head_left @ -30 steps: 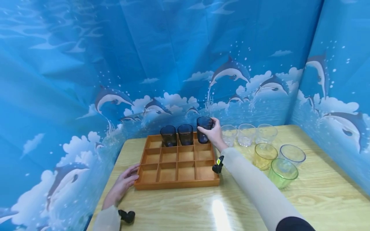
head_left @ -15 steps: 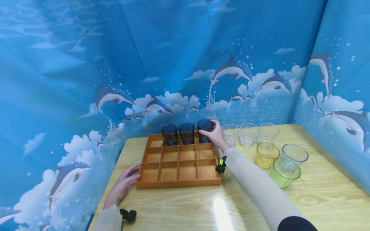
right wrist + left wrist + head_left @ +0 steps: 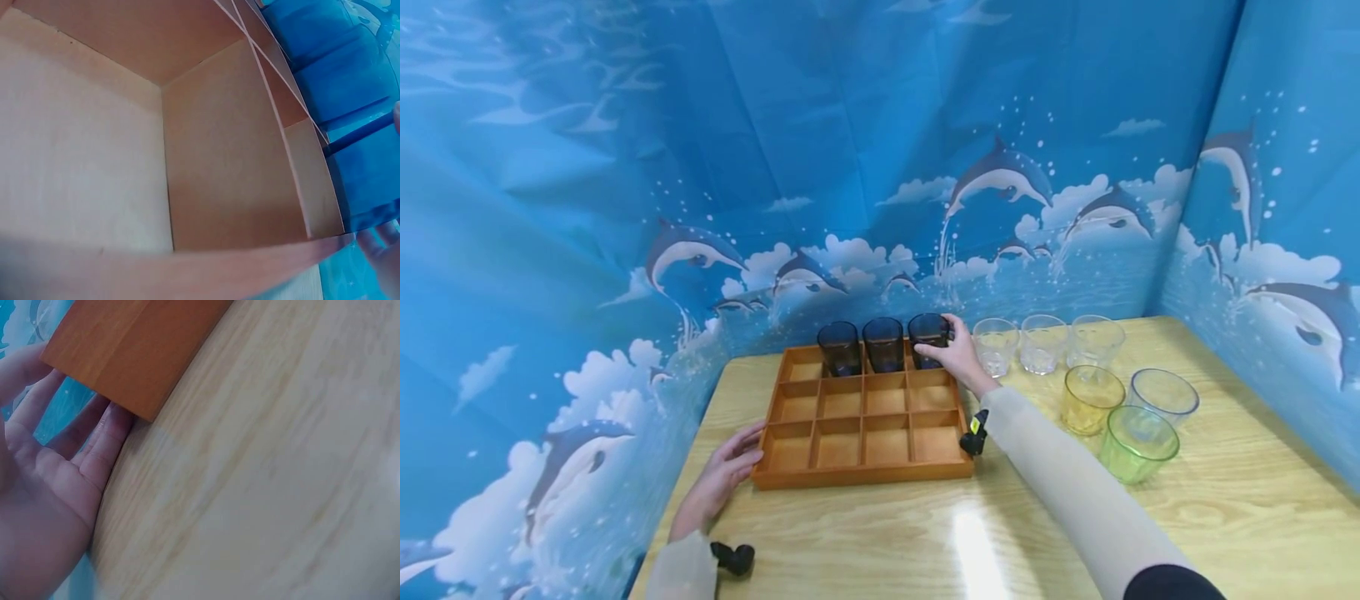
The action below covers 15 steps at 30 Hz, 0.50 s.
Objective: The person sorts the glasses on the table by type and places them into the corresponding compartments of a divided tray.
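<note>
The right hand (image 3: 957, 353) reached across to the far right corner of a wooden tray (image 3: 861, 477), its thumb laid over the near side of a dark cup (image 3: 928, 333) and its fingers curled round the right side, so that it was gripping the cup. That cup stood upright in the rightmost compartment of the back row, beside two more dark cups (image 3: 883, 346) in the same row. The right forearm slanted in from the lower right in a pale sleeve (image 3: 1060, 475), passing left of a yellow cup (image 3: 1092, 400) and a green cup (image 3: 1138, 446) on the table (image 3: 880, 546). Well apart from it, the left hand (image 3: 722, 473) lay beside the front left corner, its fingers extended and touching the tray's left side without grasping it; the left wrist view showed the palm turned toward the camera. On the right wrist, a black device (image 3: 973, 442) carried a small yellow label (image 3: 977, 424), whose marking was too small to read.
</note>
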Each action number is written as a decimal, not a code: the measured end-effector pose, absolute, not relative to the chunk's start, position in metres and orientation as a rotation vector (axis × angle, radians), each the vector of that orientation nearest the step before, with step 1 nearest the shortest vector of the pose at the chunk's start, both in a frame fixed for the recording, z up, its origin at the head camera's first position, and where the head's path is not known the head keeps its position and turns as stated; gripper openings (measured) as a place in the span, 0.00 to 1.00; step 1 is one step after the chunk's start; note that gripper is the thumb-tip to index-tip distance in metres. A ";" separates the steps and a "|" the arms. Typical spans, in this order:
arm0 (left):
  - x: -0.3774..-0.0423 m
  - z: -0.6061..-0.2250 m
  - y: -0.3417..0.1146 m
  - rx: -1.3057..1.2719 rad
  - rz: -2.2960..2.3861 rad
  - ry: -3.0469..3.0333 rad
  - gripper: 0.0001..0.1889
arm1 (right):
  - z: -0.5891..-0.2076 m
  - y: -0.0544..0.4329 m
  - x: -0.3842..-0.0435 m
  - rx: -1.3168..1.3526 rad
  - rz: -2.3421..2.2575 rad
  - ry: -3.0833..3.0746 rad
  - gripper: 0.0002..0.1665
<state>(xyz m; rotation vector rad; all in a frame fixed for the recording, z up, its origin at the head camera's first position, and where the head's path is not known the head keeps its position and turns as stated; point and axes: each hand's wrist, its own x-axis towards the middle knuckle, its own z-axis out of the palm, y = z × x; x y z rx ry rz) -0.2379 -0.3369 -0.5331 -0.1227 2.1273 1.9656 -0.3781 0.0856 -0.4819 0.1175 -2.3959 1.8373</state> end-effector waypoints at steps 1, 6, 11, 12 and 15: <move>-0.238 -0.534 -0.337 -0.120 1.961 2.138 0.31 | -0.482 0.086 -0.378 0.117 1.833 -2.402 0.50; -0.238 -0.535 -0.337 -0.106 1.958 2.157 0.31 | -0.482 0.089 -0.375 0.116 1.832 -2.413 0.49; -0.239 -0.537 -0.338 -0.102 1.973 2.153 0.31 | -0.480 0.092 -0.372 0.121 1.853 -2.386 0.46; -0.239 -0.537 -0.338 -0.102 1.973 2.151 0.30 | -0.479 0.093 -0.371 0.126 1.856 -2.380 0.46; -0.239 -0.537 -0.338 -0.111 1.973 2.144 0.30 | -0.478 0.093 -0.369 0.151 1.871 -2.361 0.44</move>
